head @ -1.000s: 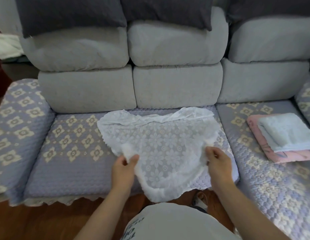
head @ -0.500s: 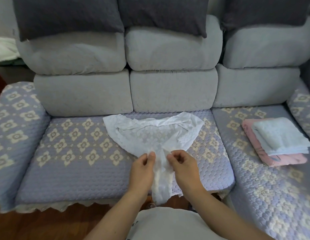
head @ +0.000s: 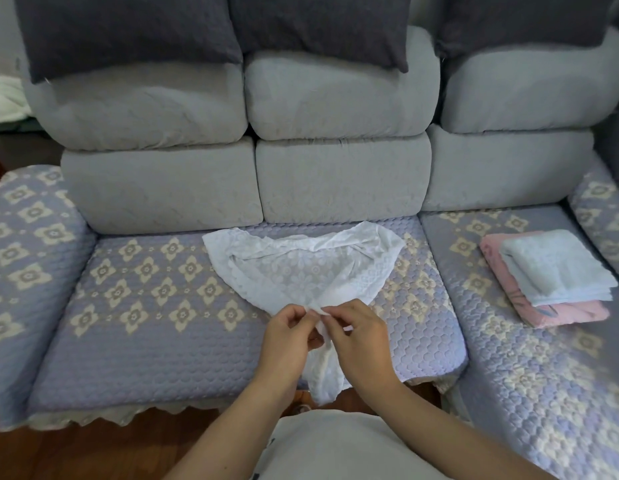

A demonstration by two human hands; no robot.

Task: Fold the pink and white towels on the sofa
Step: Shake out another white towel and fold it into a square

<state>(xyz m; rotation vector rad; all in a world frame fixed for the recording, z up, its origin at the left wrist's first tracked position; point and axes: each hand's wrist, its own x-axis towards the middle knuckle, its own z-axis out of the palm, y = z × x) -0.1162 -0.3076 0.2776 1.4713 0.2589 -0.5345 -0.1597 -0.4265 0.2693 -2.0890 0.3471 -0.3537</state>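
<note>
Head view: your left hand and right hand meet at the front of the middle seat of the sofa. The fingers of each hand pinch a near edge of the white lace cloth, and the two pinched edges are drawn together until they touch. The far part of the cloth lies spread on the seat cover, bunched along its back hem; a gathered tail hangs over the seat front between your wrists. On the right seat a folded white towel rests on a folded pink towel, well apart from your hands.

Risk, as judged: the lace looks thin and limp. With the back hem rumpled, any fold made from here is likely to set crooked. The hanging tail may drag the cloth off the seat if either pinch loosens.
</note>
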